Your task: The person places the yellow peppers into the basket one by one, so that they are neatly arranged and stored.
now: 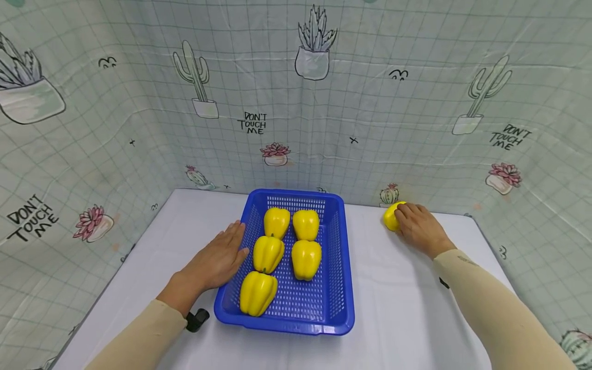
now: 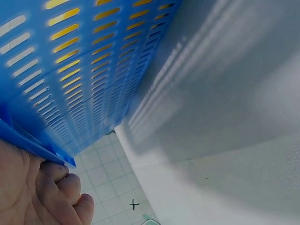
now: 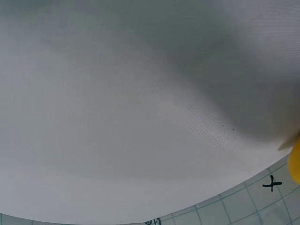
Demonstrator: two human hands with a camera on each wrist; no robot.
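A blue plastic basket (image 1: 342,257) stands on the white table with several yellow bell peppers in it, three along its left side and two to their right. My left hand (image 1: 215,259) rests against the basket's left rim with its fingers extended. From the left wrist, the palm (image 2: 28,192) touches the rim, and yellow shows through the basket's slotted wall (image 2: 89,70). At the table's far right, my right hand (image 1: 422,228) grips another yellow bell pepper (image 1: 392,217), its fingers over the top and right side. Only a sliver of that bell pepper (image 3: 295,164) enters the right wrist view.
The white tabletop (image 1: 384,293) stretches on both sides of the basket. A grid-patterned curtain (image 1: 296,113) printed with cacti rises behind the table and along its sides, close beyond the pepper in my right hand.
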